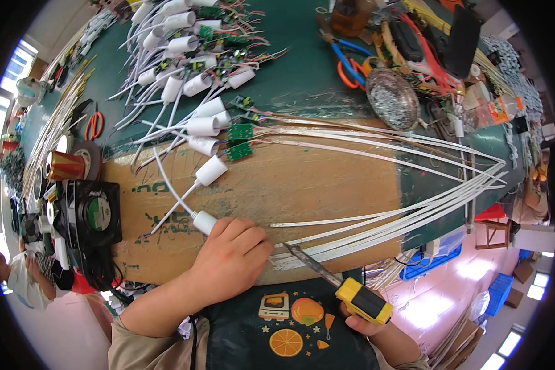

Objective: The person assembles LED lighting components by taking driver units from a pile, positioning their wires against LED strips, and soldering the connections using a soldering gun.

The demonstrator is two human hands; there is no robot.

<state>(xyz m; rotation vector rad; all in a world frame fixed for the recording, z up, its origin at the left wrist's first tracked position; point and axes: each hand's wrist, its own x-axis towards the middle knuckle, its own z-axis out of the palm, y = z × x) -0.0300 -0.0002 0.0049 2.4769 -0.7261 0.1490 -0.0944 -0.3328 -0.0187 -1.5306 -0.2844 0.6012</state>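
My left hand [234,251] is closed, knuckles up, over the near edge of the brown board [327,191]. A white plastic cap [205,222] with a white cable sticks out from under its fingers; what lies at the fingertips is hidden. From the right, my right hand [361,324] grips the yellow-and-black handle of a soldering iron [314,265]. The iron's tip points left, close to the left fingertips and the ends of several thin white strips [364,242]. Farther back, other strips are wired to green circuit boards [240,141] beside white caps [203,126].
Many white caps with cables and circuit boards [191,55] are heaped at the back. A metal dish [393,98] and blue-handled pliers [345,55] lie back right. At left stand a black fan [92,213], a solder spool [66,166] and orange-handled scissors [94,125]. Another person [31,277] is at far left.
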